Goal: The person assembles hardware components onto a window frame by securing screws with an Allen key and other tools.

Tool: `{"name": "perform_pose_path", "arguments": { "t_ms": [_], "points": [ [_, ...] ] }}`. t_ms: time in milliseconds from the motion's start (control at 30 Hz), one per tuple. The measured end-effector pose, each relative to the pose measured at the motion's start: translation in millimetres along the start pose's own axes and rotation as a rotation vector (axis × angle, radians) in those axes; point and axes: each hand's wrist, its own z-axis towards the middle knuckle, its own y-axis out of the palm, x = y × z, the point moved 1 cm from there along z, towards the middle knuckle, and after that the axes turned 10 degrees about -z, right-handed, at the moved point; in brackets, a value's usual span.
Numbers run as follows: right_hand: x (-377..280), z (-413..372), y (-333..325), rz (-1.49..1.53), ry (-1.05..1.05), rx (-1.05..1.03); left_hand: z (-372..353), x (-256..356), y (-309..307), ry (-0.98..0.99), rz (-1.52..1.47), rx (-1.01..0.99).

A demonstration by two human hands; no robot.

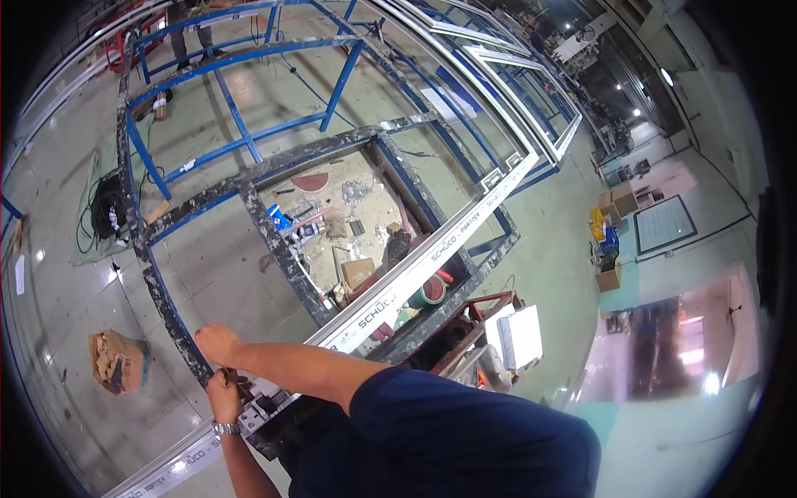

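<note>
A long aluminium profile (378,314), covered in white SCHÜCO - PARTNER film, runs diagonally across the blue metal work frame, whose padded beam (176,332) passes beside my hands. My left hand (224,397), with a metal watch on the wrist, is closed beside the profile, its fingers curled near a small dark part I cannot identify. Just above it, my right hand (217,344) is closed in a fist over the padded beam. What the right hand grips, if anything, is hidden. Next to my left hand lies a metal fitting (251,417) at the profile.
A shelf (320,187) inside the frame carries scraps, tape and small tools. On the floor at left stands a cardboard box (118,362) of scraps. A red tool cart (465,336) is at right. White-framed panels (519,70) lean farther back.
</note>
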Motion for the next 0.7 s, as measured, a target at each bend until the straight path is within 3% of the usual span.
{"name": "perform_pose_path", "arguments": {
  "t_ms": [33, 100, 167, 233, 333, 533, 700],
  "points": [
    [7, 2, 3, 0.002, -0.032, 0.006, -2, 4, 1, 0.011, -0.004, -0.020],
    [34, 10, 21, 0.513, -0.125, -0.170, 3, -7, -9, 0.114, 0.063, -0.087],
    [43, 1, -16, 1.111, 0.122, -0.693, 2, -9, -9, 0.018, -0.018, -0.086],
    [36, -13, -47, 1.438, 0.292, -0.792, 4, -14, -8, -0.065, -0.116, -0.084],
    [40, -16, -34, 1.690, 0.309, -0.927, -1, -1, -7, -0.116, -0.200, -0.113],
    [53, 4, 8, 1.800, 0.185, -1.023, -3, 1, -5, -0.207, -0.336, -0.088],
    [48, 4, -4, 1.689, 0.273, -0.980, -4, 2, -6, -0.214, -0.323, -0.079]
  ]
}}
